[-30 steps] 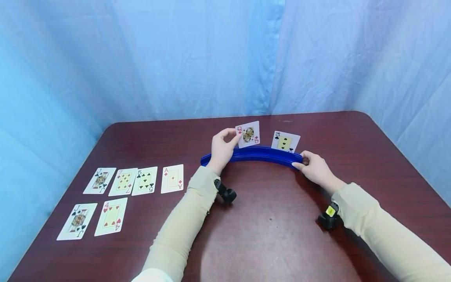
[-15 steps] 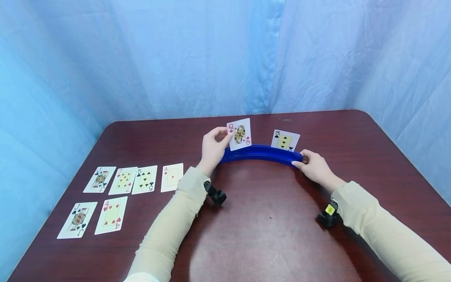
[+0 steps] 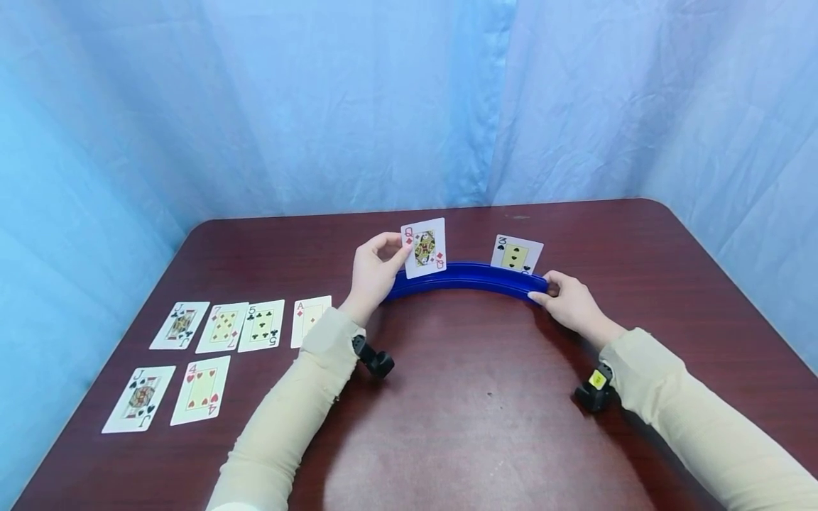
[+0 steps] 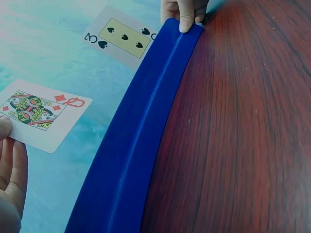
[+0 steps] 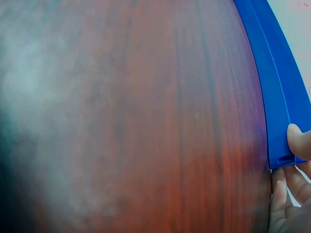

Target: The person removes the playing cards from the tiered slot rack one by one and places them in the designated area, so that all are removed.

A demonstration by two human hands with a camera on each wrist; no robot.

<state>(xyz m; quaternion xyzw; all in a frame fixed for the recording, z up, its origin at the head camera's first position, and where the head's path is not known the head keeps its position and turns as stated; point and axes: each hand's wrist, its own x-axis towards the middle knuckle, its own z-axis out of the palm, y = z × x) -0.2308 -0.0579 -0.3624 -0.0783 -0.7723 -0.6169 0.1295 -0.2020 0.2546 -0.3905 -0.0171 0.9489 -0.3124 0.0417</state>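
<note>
Between thumb and fingers, my left hand (image 3: 373,273) pinches the queen of diamonds (image 3: 424,248) by its left edge. The card is face toward me, just above the left part of a curved blue card holder (image 3: 466,275); whether its lower edge touches the holder I cannot tell. My right hand (image 3: 570,301) grips the holder's right end, thumb on the front, as the right wrist view also shows. Near that end the three of spades (image 3: 516,254) stands tilted in the holder. My left hand hides the holder's left end in the head view.
Face up on the table's left lie the jack of clubs (image 3: 180,326), seven of diamonds (image 3: 221,327), five of clubs (image 3: 261,326) and ace of diamonds (image 3: 309,319), partly behind my sleeve. Nearer are the jack of spades (image 3: 138,399) and four of hearts (image 3: 201,390). Blue curtains (image 3: 319,106) surround the table.
My left hand has moved left along the holder with the queen of diamonds, which now stands more upright. My right hand and the three of spades have stayed nearly still.
</note>
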